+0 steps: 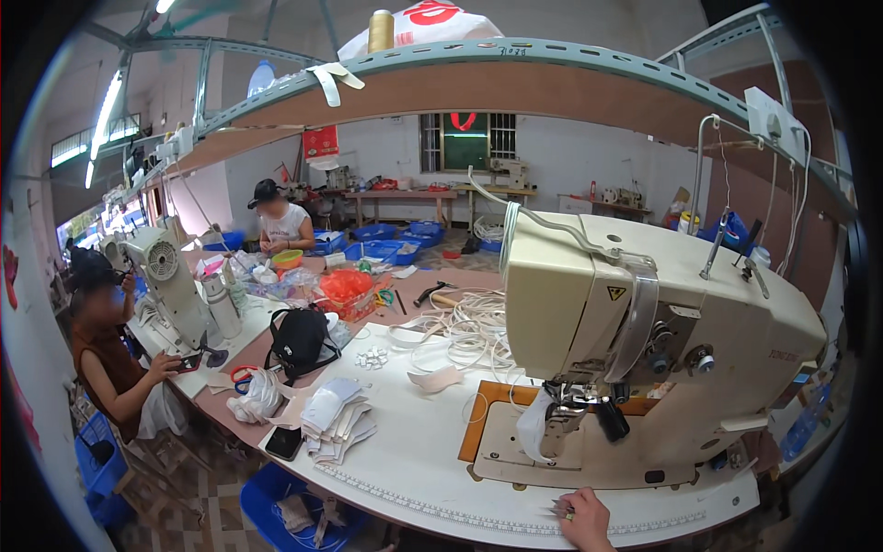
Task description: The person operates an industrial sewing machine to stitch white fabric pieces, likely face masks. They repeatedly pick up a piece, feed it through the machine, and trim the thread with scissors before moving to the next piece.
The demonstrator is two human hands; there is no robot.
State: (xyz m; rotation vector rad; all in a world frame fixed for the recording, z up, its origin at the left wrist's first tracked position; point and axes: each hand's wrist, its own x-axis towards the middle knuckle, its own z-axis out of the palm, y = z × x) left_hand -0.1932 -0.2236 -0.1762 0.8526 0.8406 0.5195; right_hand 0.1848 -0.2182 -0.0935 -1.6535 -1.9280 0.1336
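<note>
My right hand (585, 521) rests at the front edge of the white table, fingers pinched together. A small greyish thing shows at its fingertips, too small to make out. Just beyond it stands a large cream industrial sewing machine (570, 313). At its needle area hangs a white piece of material (533, 428), which my hand does not touch. Along the table's front edge, beside my hand, runs a ruler strip (441, 513). My left hand is not in view.
Stacked white pieces (336, 414), a black phone (284, 443), a black bag (302, 342) and tangled cream strips (469, 317) lie leftward. A blue bin (262, 511) stands below. Two people sit at the left and back. A shelf (552, 83) crosses overhead.
</note>
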